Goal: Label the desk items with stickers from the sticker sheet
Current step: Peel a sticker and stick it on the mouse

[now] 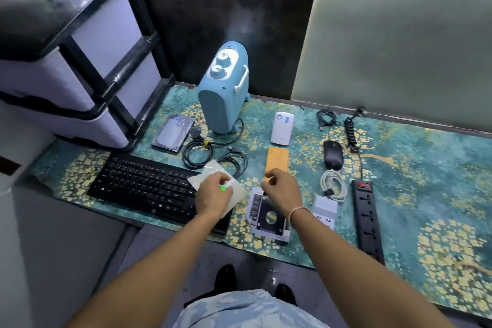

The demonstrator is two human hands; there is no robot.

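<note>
My left hand (213, 193) holds a pale sticker sheet (238, 194) above the right end of the black keyboard (143, 186); one green sticker (223, 188) shows on the sheet by my thumb. My right hand (279, 190) hovers over the near end of the yellow-brown envelope (277, 158), fingers curled with thumb and forefinger pinched; whether it holds a sticker I cannot tell. Below it lies a silver drive caddy (269, 217). Farther back stand a blue heater (222, 88), a white power bank (282, 128) with a blue sticker, a hard drive (173, 132) and a black mouse (332, 154).
A black power strip (368, 217) lies at the right, a white cable (334, 185) and small white box (324, 209) beside it. Black cables (198, 153) coil behind the keyboard. A drawer unit (87, 61) stands at the back left. The patterned mat's (426, 168) front edge is close to me.
</note>
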